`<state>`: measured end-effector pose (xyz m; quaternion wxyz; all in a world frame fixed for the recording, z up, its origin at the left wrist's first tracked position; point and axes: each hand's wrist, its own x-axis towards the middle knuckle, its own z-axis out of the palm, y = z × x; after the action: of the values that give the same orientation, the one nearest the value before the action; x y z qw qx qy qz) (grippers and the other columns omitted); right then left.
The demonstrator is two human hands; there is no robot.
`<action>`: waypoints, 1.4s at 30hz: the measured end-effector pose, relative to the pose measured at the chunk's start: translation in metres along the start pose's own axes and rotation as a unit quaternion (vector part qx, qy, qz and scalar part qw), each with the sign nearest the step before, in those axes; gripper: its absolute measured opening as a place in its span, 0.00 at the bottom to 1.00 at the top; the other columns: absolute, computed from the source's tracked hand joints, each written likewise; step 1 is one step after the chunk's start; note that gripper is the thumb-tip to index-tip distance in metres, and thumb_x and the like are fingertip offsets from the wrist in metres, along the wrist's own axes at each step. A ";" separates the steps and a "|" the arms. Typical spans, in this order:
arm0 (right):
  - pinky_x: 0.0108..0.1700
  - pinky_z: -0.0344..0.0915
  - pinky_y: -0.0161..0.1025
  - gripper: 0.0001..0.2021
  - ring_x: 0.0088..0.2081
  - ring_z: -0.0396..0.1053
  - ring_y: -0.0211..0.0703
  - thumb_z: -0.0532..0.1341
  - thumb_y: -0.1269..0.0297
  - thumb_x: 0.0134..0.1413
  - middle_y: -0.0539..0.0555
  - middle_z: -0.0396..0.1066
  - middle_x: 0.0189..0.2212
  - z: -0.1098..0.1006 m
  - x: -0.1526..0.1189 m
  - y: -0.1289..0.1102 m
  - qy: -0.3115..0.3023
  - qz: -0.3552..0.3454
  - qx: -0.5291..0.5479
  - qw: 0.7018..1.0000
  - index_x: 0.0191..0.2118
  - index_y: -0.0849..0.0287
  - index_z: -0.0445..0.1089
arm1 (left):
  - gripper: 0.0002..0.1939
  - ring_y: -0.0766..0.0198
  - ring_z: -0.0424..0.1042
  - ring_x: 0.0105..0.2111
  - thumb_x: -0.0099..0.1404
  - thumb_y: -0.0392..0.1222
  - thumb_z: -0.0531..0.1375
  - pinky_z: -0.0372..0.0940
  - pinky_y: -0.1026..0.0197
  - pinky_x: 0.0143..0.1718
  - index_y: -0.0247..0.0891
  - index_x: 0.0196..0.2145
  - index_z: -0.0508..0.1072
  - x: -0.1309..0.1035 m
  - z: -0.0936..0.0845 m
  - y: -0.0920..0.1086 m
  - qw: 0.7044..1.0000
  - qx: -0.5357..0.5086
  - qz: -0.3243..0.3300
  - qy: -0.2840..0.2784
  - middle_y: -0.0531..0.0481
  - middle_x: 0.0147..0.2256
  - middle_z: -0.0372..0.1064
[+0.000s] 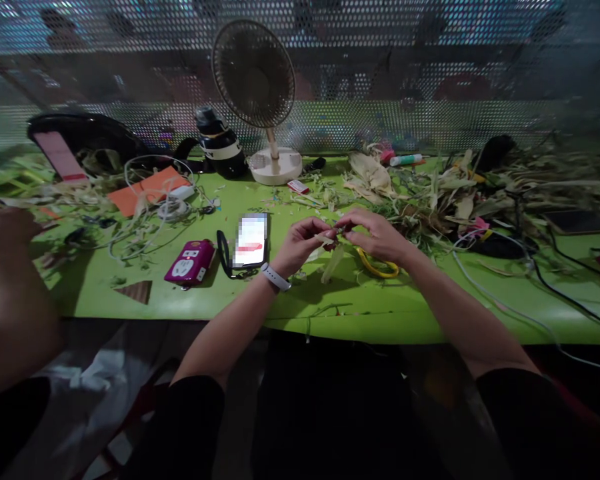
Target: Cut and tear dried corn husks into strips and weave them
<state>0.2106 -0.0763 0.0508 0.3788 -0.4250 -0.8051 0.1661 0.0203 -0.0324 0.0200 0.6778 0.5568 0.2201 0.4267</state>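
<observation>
My left hand (305, 245), with a white band on its wrist, pinches a pale strip of dried husk (334, 261) above the green table (290, 303). My right hand (367, 233) meets it from the right, its fingers closed at the strip's upper end; what exactly they hold is too small to make out. A yellow ring-shaped cord (380, 265) lies just below my right hand. Left of my left hand a lit phone (251, 240) lies beside a black open case or mirror (223, 253).
A fan (275, 165) and a black bottle (223, 150) stand at the back. Dried husks (435, 200) pile up at the right, near cables (505, 303). A purple power socket (190, 262) lies left. Another person's arm (15, 300) reaches in at the far left.
</observation>
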 end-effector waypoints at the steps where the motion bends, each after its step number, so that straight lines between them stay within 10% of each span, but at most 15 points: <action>1: 0.43 0.66 0.43 0.08 0.40 0.70 0.44 0.59 0.68 0.55 0.56 0.73 0.38 0.000 -0.001 0.000 -0.012 -0.010 -0.007 1.000 0.40 0.60 0.73 | 0.18 0.72 0.69 0.21 0.47 0.49 0.73 0.66 0.67 0.27 0.34 0.27 0.73 0.000 0.000 0.000 1.000 0.001 0.004 0.002 0.54 0.23 0.71; 26: 0.36 0.65 0.40 0.07 0.36 0.72 0.46 0.58 0.67 0.59 0.58 0.76 0.35 0.000 -0.006 -0.002 0.016 -0.093 -0.182 0.979 0.36 0.58 0.74 | 0.23 0.64 0.78 0.29 0.46 0.43 0.74 0.69 0.67 0.28 0.35 0.36 0.68 0.000 -0.003 0.003 0.987 -0.039 -0.154 -0.037 0.52 0.28 0.76; 35: 0.37 0.66 0.41 0.06 0.36 0.72 0.45 0.59 0.69 0.55 0.56 0.75 0.36 -0.005 -0.006 -0.002 0.005 -0.098 -0.150 0.984 0.36 0.56 0.74 | 0.10 0.67 0.77 0.30 0.53 0.36 0.68 0.68 0.70 0.27 0.33 0.34 0.76 0.002 -0.006 0.001 0.985 -0.046 -0.164 0.001 0.48 0.31 0.77; 42: 0.38 0.68 0.44 0.18 0.38 0.70 0.47 0.63 0.62 0.54 0.60 0.70 0.45 -0.005 -0.007 -0.014 -0.018 -0.061 -0.135 0.989 0.51 0.57 0.72 | 0.12 0.68 0.76 0.29 0.50 0.38 0.70 0.66 0.69 0.27 0.33 0.33 0.76 0.001 -0.006 0.000 0.989 -0.036 -0.143 0.010 0.50 0.29 0.76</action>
<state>0.2094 -0.0901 0.0590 0.3131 -0.4195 -0.8511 0.0400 0.0164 -0.0283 0.0182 0.7496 0.4900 0.2889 0.3385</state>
